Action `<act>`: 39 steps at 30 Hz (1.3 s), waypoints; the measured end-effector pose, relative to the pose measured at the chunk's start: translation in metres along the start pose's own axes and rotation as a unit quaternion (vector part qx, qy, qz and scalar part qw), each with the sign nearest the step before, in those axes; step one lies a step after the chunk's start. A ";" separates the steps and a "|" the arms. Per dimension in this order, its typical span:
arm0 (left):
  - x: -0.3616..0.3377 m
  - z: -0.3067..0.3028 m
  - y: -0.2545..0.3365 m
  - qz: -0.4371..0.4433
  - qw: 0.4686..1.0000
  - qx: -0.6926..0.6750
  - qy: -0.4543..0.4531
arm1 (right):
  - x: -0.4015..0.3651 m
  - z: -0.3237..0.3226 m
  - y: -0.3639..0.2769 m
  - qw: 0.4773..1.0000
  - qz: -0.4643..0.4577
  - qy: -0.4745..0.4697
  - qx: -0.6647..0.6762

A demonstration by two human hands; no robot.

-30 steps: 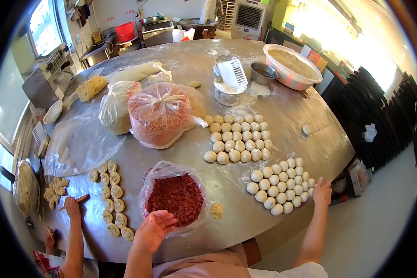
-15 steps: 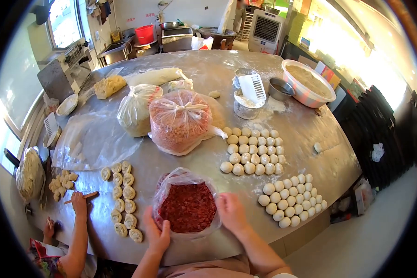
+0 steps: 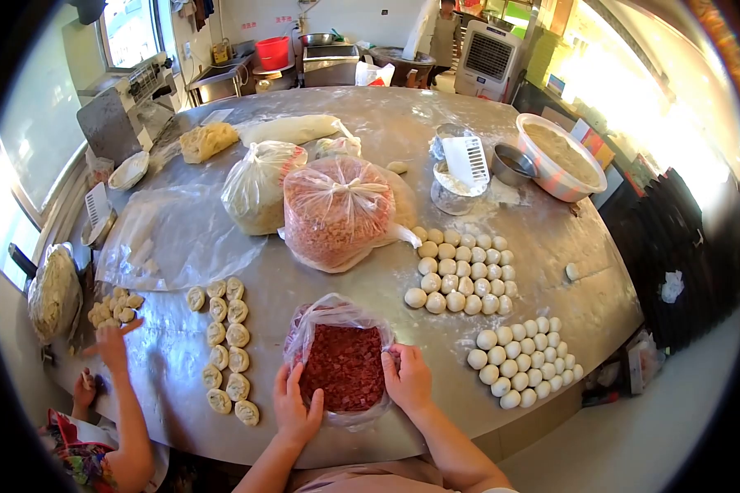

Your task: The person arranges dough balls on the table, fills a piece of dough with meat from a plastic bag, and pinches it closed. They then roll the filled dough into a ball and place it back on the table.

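Observation:
A clear plastic bag point(image 3: 310, 327), its mouth folded wide, stands on the metal table in front of me. Dark red chopped filling point(image 3: 343, 370) lies inside it. On the near left side, my left hand point(image 3: 298, 404) holds the bag's edge, its thumb over the rim and its fingers along the outside. Across from it, my right hand point(image 3: 408, 378) grips the right edge, with part of the plastic hidden under the fingers. Filled dough pieces point(image 3: 238, 335) sit in rows left of the bag.
Round white dough balls point(image 3: 466, 267) stand in two groups at right. Tied bags of filling point(image 3: 339, 214) are beyond my bag. A flour tub point(image 3: 456, 189) and striped basin point(image 3: 559, 156) are at the back. At left, a co-worker's hand point(image 3: 111, 349) is near small dough lumps point(image 3: 115, 307).
My right hand has come down onto the bag's right edge. My left hand stays at the left edge. The co-worker's hand with a stick has moved toward the dough lumps. The view has shifted slightly.

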State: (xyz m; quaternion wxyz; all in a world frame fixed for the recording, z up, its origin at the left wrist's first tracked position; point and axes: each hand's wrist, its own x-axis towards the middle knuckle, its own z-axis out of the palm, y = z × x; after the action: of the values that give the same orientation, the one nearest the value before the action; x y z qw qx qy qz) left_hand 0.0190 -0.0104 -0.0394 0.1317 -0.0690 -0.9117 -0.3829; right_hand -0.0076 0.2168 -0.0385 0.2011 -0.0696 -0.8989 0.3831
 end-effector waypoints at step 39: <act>0.002 0.004 0.005 -0.013 1.000 -0.013 -0.016 | 0.001 -0.002 0.002 0.999 -0.031 0.023 0.000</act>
State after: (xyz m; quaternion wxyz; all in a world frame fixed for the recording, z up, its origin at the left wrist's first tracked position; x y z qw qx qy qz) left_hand 0.0178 -0.0039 -0.0380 0.1111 -0.0649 -0.9096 -0.3950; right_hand -0.0077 0.2197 -0.0388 0.2333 -0.0500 -0.8957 0.3753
